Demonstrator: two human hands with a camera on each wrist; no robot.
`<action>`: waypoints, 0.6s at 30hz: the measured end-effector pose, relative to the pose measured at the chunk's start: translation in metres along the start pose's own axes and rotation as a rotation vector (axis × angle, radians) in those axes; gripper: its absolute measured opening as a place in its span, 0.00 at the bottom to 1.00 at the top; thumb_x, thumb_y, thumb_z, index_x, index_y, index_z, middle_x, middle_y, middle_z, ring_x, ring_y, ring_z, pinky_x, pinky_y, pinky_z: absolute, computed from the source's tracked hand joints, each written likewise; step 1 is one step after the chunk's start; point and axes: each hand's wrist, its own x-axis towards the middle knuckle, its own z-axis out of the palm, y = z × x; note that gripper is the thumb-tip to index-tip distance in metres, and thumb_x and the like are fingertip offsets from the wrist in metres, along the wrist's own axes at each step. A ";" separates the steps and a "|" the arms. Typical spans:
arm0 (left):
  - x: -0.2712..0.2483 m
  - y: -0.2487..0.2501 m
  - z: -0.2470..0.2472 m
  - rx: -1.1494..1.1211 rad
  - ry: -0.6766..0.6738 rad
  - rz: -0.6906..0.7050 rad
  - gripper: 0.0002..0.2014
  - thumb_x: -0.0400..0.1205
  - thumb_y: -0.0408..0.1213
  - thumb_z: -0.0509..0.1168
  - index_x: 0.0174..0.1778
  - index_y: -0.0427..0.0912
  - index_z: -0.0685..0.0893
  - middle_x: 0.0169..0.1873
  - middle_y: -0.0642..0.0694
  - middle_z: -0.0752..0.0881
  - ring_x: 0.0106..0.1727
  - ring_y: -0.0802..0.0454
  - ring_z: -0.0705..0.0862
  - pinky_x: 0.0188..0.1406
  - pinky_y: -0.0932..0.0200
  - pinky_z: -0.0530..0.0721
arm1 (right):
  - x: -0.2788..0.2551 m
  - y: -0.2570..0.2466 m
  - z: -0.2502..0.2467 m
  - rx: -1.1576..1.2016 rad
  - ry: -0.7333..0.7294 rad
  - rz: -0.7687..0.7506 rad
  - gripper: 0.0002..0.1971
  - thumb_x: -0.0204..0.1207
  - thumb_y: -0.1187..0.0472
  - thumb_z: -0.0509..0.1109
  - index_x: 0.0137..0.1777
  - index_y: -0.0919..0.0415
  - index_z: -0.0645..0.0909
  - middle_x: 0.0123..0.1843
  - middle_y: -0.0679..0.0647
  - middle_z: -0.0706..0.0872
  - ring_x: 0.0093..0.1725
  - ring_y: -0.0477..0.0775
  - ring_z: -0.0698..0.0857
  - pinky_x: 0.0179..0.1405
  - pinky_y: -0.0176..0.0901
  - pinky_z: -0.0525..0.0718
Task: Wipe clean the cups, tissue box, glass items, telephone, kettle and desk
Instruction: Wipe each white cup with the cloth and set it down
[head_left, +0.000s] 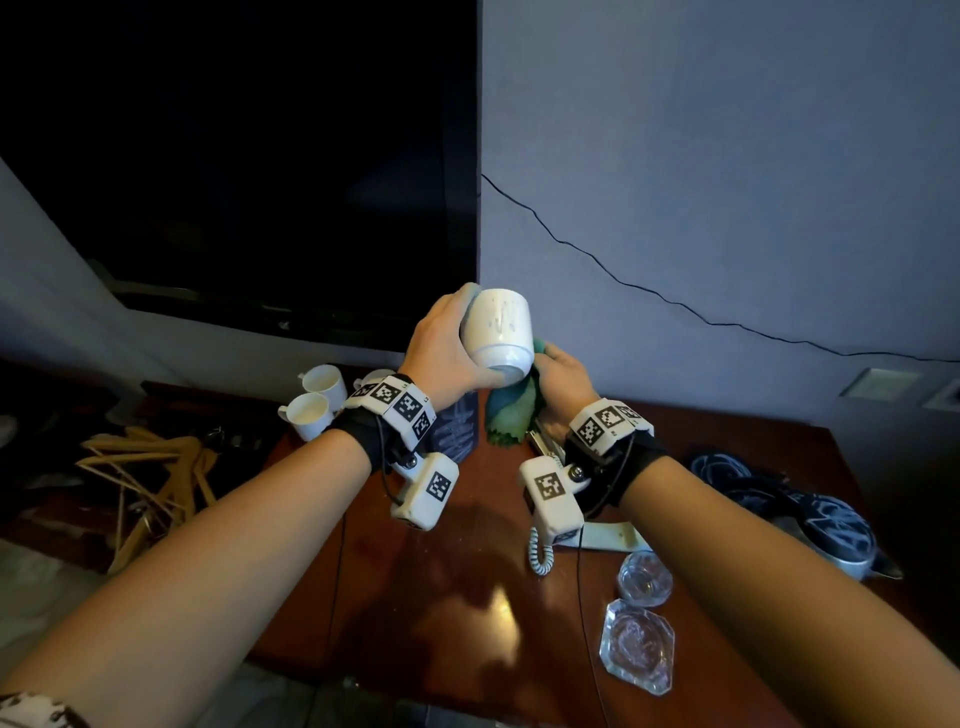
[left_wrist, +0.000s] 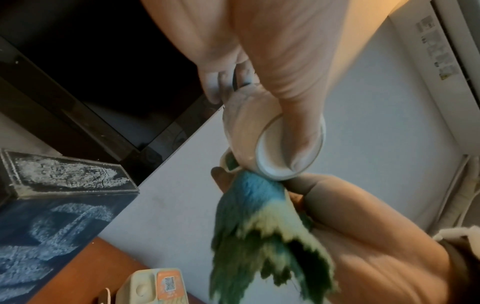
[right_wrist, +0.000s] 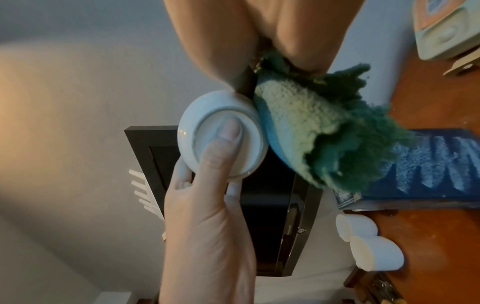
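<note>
A white cup is held on its side above the desk. My left hand grips it, with the thumb pressed on its base and the fingers curled at the rim. My right hand grips a green and blue cloth that lies against the cup's side by the handle. In the left wrist view the cloth hangs below the cup. The right wrist view shows the cup's base touching the cloth.
Two more white cups and a dark blue tissue box stand at the back. The telephone, two glass items and a dark patterned object lie on the right. Wooden hangers lie left, under a television.
</note>
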 end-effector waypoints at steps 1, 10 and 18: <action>0.001 0.000 0.000 0.012 0.007 0.003 0.50 0.58 0.52 0.87 0.75 0.45 0.74 0.65 0.48 0.78 0.64 0.51 0.78 0.63 0.54 0.78 | 0.001 -0.001 -0.001 -0.057 0.014 -0.021 0.08 0.81 0.70 0.65 0.50 0.62 0.85 0.41 0.65 0.87 0.40 0.61 0.84 0.43 0.54 0.86; 0.009 0.001 0.003 0.174 0.144 -0.162 0.48 0.57 0.50 0.87 0.71 0.44 0.72 0.65 0.43 0.75 0.63 0.39 0.78 0.57 0.47 0.80 | -0.011 -0.012 0.000 -0.329 0.046 -0.244 0.14 0.80 0.69 0.67 0.61 0.60 0.87 0.50 0.58 0.92 0.49 0.57 0.90 0.55 0.56 0.89; 0.018 0.007 0.012 0.236 0.239 -0.272 0.41 0.71 0.41 0.79 0.77 0.37 0.67 0.69 0.34 0.73 0.69 0.33 0.75 0.64 0.42 0.75 | -0.036 -0.009 0.019 -0.946 -0.024 -0.804 0.24 0.77 0.69 0.65 0.72 0.53 0.81 0.66 0.54 0.87 0.60 0.58 0.87 0.64 0.47 0.82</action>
